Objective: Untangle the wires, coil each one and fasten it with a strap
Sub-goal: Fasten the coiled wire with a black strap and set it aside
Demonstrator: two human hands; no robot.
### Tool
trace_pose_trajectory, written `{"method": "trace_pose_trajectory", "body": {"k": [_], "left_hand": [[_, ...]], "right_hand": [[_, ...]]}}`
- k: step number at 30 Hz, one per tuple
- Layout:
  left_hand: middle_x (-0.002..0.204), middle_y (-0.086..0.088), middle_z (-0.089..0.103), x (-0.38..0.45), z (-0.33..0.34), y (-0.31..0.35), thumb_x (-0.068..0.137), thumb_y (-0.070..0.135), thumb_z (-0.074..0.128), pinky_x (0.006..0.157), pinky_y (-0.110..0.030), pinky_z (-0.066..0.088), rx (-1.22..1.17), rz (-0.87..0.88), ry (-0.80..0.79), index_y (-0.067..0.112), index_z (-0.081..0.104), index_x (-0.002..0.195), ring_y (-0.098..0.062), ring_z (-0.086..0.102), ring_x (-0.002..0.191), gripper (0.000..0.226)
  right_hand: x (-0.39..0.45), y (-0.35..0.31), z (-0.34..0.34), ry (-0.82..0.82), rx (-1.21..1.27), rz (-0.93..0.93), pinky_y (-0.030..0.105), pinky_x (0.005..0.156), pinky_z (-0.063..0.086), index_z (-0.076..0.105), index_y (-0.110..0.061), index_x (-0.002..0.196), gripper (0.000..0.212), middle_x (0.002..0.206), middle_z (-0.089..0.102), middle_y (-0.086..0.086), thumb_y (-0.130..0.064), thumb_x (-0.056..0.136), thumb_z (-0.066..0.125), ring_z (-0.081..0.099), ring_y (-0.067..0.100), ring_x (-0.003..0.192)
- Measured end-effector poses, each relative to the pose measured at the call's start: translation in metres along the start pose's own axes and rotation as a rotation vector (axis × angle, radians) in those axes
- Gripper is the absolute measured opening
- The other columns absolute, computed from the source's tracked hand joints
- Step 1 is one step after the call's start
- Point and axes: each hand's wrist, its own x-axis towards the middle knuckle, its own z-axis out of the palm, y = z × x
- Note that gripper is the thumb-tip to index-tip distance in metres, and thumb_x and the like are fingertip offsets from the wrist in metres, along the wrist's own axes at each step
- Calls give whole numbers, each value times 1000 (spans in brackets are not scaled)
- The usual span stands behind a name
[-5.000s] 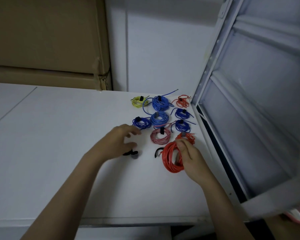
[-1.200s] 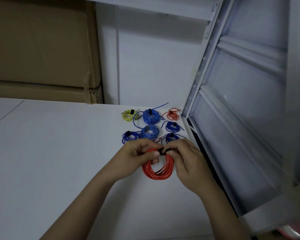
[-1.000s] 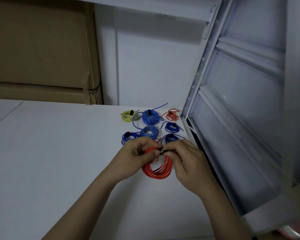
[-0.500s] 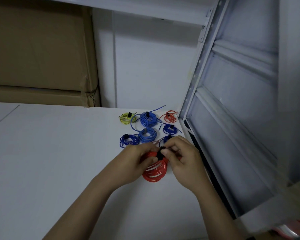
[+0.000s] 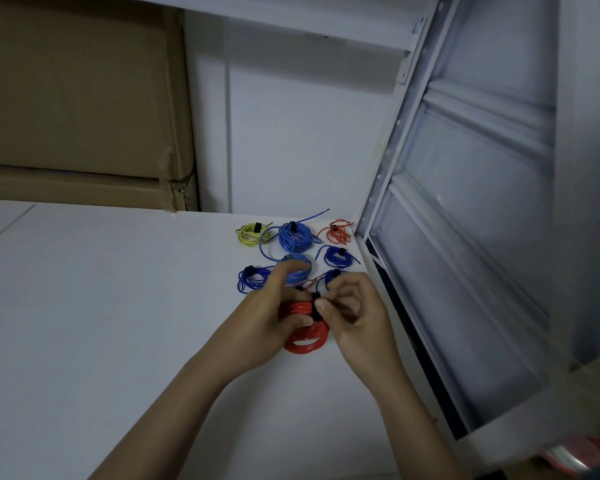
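Red wire coil point(image 5: 305, 337) sits on the table point(image 5: 101, 306), gripped by the left hand point(image 5: 264, 320); right hand point(image 5: 355, 313) fingertips pinching the black strap point(image 5: 315, 306) on top; other strapped coils point(image 5: 293, 235) just beyond the fingers.

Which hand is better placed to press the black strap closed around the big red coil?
Probably the right hand: its thumb and fingers already pinch the black strap at the top of the red coil. The left hand grips the coil's left side and steadies it.
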Motion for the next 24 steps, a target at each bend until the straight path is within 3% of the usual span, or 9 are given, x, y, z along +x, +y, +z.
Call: {"method": "trace_pose_trajectory", "body": {"k": [5, 9, 12, 16, 20, 24], "left_hand": [[97, 33, 61, -3, -1, 5, 90, 11, 62, 81, -7, 43, 83, 112, 28, 56, 28, 116, 7, 58, 96, 62], [94, 41, 61, -3, -6, 12, 90, 12, 63, 79, -5, 43, 34, 140, 96, 56, 30, 114, 9, 58, 94, 60], [97, 33, 63, 1, -11, 14, 89, 10, 64, 78, -2, 41, -27, 151, 199, 51, 34, 115, 6, 59, 89, 57], [93, 33, 64, 4, -11, 12, 92, 20, 61, 77, -4, 40, 126, 176, 208, 47, 36, 124, 6, 57, 91, 49], [95, 5, 71, 11, -20, -1, 90, 34, 50, 67, -17, 43, 517, 335, 341, 26, 57, 116, -12, 59, 81, 28], [94, -1, 70, 23, -41, -12, 87, 35, 51, 61, -29, 51, 564, 355, 277, 13, 67, 107, -16, 58, 80, 34]], "right_hand": [[1, 1, 0, -19, -50, -130, 24, 79, 53, 69, -26, 93, 18, 94, 68, -3, -10, 86, 62, 66, 15, 92], [4, 1, -2, -49, -82, -242, 18, 84, 49, 68, -21, 108, 23, 105, 66, -2, -11, 89, 59, 63, 11, 100], [8, -1, -4, -158, -130, -272, 15, 91, 44, 60, -26, 121, 34, 116, 61, -7, -13, 90, 58, 57, 8, 111], [17, -1, 5, -122, -137, -252, 16, 91, 45, 57, -53, 109, 47, 113, 59, -18, -12, 86, 54, 56, 7, 110], [31, 3, 17, -90, -164, -285, 24, 93, 46, 57, -35, 110, 34, 113, 58, -9, -12, 85, 54, 56, 8, 109], [52, -4, 30, -129, -158, -260, 13, 88, 43, 59, -31, 104, 28, 106, 57, -16, -12, 84, 59, 55, 1, 102]]}}
